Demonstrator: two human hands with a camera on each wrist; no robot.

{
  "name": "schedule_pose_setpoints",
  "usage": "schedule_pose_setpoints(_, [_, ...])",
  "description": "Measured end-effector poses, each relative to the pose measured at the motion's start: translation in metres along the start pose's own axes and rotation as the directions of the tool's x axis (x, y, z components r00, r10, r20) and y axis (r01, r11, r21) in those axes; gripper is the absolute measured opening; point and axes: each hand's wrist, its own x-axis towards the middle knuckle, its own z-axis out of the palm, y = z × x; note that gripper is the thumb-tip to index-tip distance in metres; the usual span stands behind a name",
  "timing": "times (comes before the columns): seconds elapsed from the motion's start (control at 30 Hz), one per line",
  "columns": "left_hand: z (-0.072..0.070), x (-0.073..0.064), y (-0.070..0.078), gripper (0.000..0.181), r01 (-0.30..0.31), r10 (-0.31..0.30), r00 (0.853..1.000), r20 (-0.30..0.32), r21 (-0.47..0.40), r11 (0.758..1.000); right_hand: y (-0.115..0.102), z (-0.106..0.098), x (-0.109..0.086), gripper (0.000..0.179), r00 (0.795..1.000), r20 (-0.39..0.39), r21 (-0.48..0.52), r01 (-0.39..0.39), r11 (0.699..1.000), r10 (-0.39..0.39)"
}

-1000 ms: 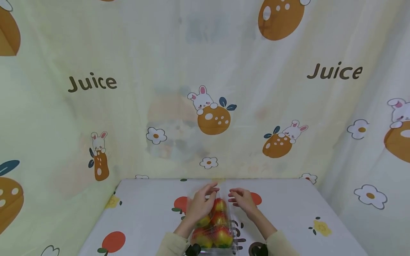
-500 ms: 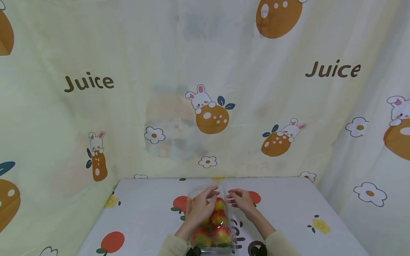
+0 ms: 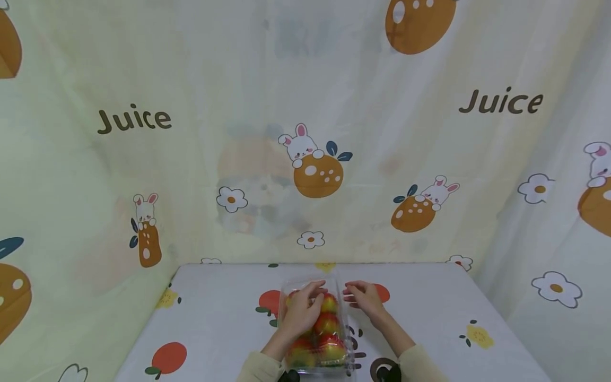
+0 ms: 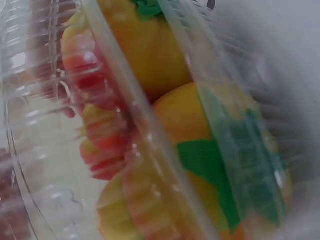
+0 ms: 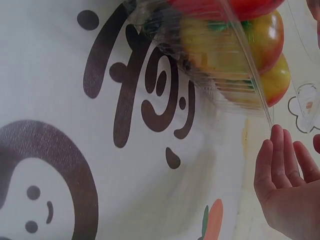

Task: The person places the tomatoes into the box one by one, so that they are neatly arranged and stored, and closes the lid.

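A clear plastic clamshell box [image 3: 345, 339] lies lengthwise in front of the person, with several red-and-yellow fruits [image 3: 329, 323] inside. Green leafy tops on the fruits [image 4: 200, 165] show through the ribbed wall in the left wrist view. The left hand [image 3: 302, 312] lies over the box's far left part, its fingers loosely extended and its thumb apart. At the far right corner is the right hand [image 3: 366, 300], fingers nearly straight. In the right wrist view, the right hand's fingertips [image 5: 276, 131] are right at the end of the box's rim [image 5: 250, 65].
The table [image 3: 229, 329] wears a white cloth printed with fruits and brown letters. Behind it hangs a pale curtain [image 3: 363, 106] with rabbits, oranges and the word Juice. Pale sleeves [image 3: 420, 366] cover the forearms.
The box's right edge has shifted slightly right, and its far left corner shows more. The left fingertips have come a little nearer the person; the right hand has edged slightly right.
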Motion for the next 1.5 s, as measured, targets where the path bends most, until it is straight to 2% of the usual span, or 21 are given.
schedule_pose_setpoints(0.13, [0.001, 0.001, -0.002, 0.035, -0.008, 0.008, 1.000, 0.006, -0.018, 1.000, -0.002, -0.002, 0.003, 0.029, 1.000, -0.013, -0.016, -0.016, 1.000, 0.015])
schedule_pose_setpoints(0.37, [0.006, -0.003, -0.008, 0.037, 0.040, -0.040, 0.998, 0.047, -0.010, 0.999, -0.001, -0.005, 0.008, 0.030, 0.999, -0.026, -0.031, -0.026, 0.999, 0.025])
schedule_pose_setpoints(0.6, [0.012, -0.006, -0.012, 0.035, 0.038, -0.037, 0.998, 0.058, -0.024, 0.999, 0.006, -0.004, 0.010, 0.026, 0.997, -0.060, -0.017, -0.045, 0.999, 0.044])
schedule_pose_setpoints(0.87, [0.014, -0.008, -0.015, 0.035, 0.039, -0.039, 0.997, 0.067, 0.000, 0.999, 0.009, -0.003, 0.013, 0.029, 0.996, -0.068, -0.006, -0.056, 0.998, 0.056])
schedule_pose_setpoints(1.0, [0.015, -0.012, -0.015, 0.036, 0.011, -0.013, 0.998, 0.065, 0.025, 1.000, 0.011, 0.001, 0.013, 0.030, 0.996, -0.062, -0.006, -0.063, 0.998, 0.063])
schedule_pose_setpoints(1.1, [0.015, -0.014, -0.017, 0.036, -0.024, 0.019, 0.998, 0.060, 0.088, 0.996, 0.011, 0.005, 0.013, 0.031, 0.997, -0.051, -0.010, -0.064, 0.998, 0.064])
schedule_pose_setpoints(1.3, [0.017, -0.019, -0.023, 0.036, -0.114, 0.096, 0.992, 0.087, 0.237, 0.965, 0.011, 0.013, 0.014, 0.033, 0.996, -0.022, -0.035, -0.082, 0.996, 0.082])
schedule_pose_setpoints(1.5, [0.019, -0.020, -0.026, 0.036, -0.128, 0.108, 0.990, 0.090, 0.258, 0.958, 0.009, 0.016, 0.016, 0.033, 0.995, -0.027, -0.021, -0.097, 0.995, 0.097])
